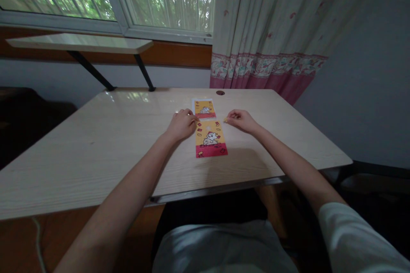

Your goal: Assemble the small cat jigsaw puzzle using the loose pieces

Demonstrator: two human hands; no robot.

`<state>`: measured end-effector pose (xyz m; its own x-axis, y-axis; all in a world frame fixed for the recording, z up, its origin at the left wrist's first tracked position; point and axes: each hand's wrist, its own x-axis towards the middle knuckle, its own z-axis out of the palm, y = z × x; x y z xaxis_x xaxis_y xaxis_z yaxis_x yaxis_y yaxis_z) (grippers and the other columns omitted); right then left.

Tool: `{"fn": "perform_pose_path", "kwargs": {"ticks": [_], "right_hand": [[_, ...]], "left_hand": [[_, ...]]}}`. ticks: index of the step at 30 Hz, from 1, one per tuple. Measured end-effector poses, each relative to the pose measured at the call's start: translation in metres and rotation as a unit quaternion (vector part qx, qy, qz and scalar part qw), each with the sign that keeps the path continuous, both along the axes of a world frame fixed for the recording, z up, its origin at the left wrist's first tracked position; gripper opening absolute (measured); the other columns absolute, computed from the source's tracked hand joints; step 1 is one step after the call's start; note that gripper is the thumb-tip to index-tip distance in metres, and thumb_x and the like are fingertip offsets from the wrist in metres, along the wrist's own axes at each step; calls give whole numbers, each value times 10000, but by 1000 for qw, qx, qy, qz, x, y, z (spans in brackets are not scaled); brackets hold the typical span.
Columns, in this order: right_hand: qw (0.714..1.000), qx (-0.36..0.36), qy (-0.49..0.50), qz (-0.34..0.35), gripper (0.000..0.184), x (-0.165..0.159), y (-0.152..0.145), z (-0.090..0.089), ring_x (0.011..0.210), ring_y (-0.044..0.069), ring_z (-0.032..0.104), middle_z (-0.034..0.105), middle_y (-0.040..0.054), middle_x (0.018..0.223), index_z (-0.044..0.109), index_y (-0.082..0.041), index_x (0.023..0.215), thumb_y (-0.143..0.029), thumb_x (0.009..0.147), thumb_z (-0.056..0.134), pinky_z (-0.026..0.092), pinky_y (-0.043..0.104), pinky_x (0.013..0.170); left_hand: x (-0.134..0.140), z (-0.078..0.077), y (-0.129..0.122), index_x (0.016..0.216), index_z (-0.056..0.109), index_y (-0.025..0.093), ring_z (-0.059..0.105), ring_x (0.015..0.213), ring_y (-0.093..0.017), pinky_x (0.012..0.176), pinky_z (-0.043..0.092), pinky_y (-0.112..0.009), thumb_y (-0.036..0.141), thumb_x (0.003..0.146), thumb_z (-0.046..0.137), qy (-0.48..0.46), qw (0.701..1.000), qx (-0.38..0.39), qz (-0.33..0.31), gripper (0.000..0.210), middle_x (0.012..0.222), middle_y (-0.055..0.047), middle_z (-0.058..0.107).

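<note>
A yellow and red picture sheet [211, 140] lies flat on the table in front of me, printed with a white cartoon animal in a red hat. Just beyond it is a smaller picture [205, 109] of the same design, on a white backing. My left hand [182, 125] rests at the upper left corner of the nearer sheet, fingers bent together; what its fingertips hold, if anything, is hidden. Off the upper right corner, my right hand [242, 120] pinches a small yellowish piece [225, 120] between thumb and finger, just above the tabletop.
The pale wood table [121, 158] has a round cable hole [220, 93] near its back edge. A raised shelf [80, 43] on black legs stands at the back left. Behind are a barred window [169, 0] and a floral curtain [256, 30].
</note>
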<state>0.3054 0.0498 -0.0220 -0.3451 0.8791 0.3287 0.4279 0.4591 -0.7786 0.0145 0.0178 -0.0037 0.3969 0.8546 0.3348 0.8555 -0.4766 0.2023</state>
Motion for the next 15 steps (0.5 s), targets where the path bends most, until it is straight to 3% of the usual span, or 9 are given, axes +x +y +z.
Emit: {"fn": "perform_pose_path", "kwargs": {"ticks": [6, 10, 15], "right_hand": [[990, -50, 128, 36, 401, -37, -18, -3, 625, 123, 568, 692, 30, 770, 705, -181, 999, -483, 734, 701, 468, 278, 590], [989, -42, 136, 28, 351, -47, -27, -2, 718, 158, 626, 706, 46, 802, 713, -186, 891, -487, 711, 732, 515, 315, 672], [990, -42, 133, 27, 351, -49, -31, -1, 736, 172, 646, 714, 47, 801, 694, -194, 891, -493, 713, 741, 531, 332, 697]], "left_hand": [[25, -3, -7, 858, 746, 166, 604, 842, -208, 802, 469, -351, 269, 835, 600, -195, 974, -76, -86, 180, 883, -82, 675], [36, -6, -12, 802, 751, 164, 598, 753, -185, 726, 465, -330, 334, 802, 642, -275, 951, -118, -73, 202, 807, -62, 688], [40, -12, -10, 751, 735, 176, 587, 726, -174, 670, 460, -311, 318, 764, 650, -364, 919, -139, -55, 167, 785, -43, 700]]}}
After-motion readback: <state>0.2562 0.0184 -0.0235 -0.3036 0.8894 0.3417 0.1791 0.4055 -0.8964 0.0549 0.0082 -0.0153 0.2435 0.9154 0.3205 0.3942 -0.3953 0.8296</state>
